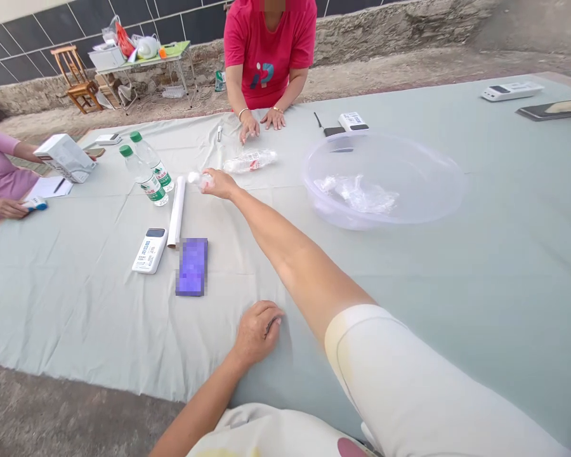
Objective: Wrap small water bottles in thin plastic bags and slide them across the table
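My right hand (pixel 220 184) reaches far across the grey cloth and closes on a small clear bottle (pixel 197 179), next to a white roll (pixel 176 211). A clear plastic bottle (pixel 250 161) lies on its side just beyond it. My left hand (pixel 257 330) rests near me on the cloth with its fingers curled under, nothing visible in them. Two upright water bottles with green caps (pixel 147 170) stand to the left of the roll.
A large clear basin (pixel 438 190) with crumpled plastic inside sits to the right. A white remote-like device (pixel 149 250) and a phone (pixel 191 266) lie near the roll. A person in red leans on the far edge; another sits at the left with a white box (pixel 65 157).
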Demonstrator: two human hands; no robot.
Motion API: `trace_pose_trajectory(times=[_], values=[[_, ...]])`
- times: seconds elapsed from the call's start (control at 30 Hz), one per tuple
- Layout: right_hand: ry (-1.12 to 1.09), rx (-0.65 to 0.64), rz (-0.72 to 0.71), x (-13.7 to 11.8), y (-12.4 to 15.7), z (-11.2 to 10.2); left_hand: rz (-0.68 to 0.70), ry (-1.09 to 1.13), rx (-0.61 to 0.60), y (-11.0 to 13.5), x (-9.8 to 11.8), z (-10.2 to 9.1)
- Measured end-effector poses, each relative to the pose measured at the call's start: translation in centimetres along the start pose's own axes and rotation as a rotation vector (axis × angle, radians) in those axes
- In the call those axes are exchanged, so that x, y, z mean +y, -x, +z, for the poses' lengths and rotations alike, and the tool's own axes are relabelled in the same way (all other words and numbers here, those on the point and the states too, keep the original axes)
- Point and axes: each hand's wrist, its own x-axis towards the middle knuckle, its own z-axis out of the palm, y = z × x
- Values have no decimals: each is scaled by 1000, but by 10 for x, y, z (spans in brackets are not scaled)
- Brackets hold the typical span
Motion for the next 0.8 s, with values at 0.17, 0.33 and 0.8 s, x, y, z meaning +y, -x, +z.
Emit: trace_pose_trajectory(times=[0.17,0.33,0.8], values=[[92,-49,-103,0,56,21,-25,50,2,0,-1,-1],[14,-42,-139,4,157,10,-114,146,67,2,-2,-1],[-307,-273,2,-8,297,-48,-360,-9,481,-3,-1,-1]])
